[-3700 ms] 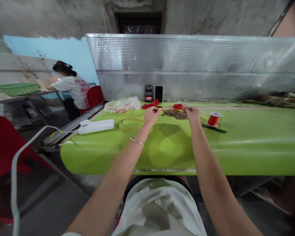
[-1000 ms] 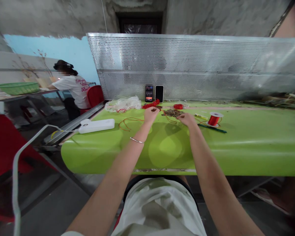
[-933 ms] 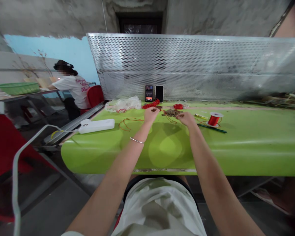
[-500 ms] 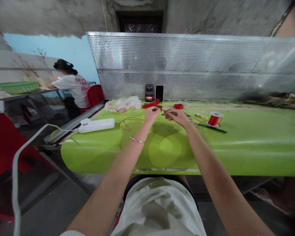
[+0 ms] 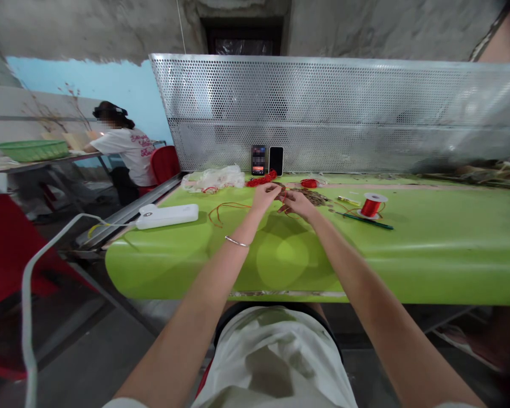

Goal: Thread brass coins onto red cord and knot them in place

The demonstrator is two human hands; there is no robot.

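My left hand [image 5: 265, 196] and my right hand [image 5: 298, 204] meet above the green tabletop, their fingertips pinched close together on a thin red cord [image 5: 229, 204]. A loose length of that cord trails left across the table from under my left wrist. Some of the cord shows between the hands; the exact point of grip is too small to make out. Just beyond my right hand lies a pile of brown, coin-like discs [image 5: 317, 197]. A bundle of red cord [image 5: 261, 179] rests behind my left hand.
Right of my hands stand a red thread spool [image 5: 372, 207], a dark green pen-like stick [image 5: 368, 221] and a yellow tool [image 5: 347, 200]. Two phones [image 5: 276, 161] lean on the perforated metal screen [image 5: 331, 113]. A plastic bag [image 5: 216, 178] and white power bank [image 5: 168, 216] lie left. Another person sits far left.
My right hand has moved left to meet my left hand, uncovering more of the disc pile. My left hand has shifted slightly right, and the trailing cord has moved a little.
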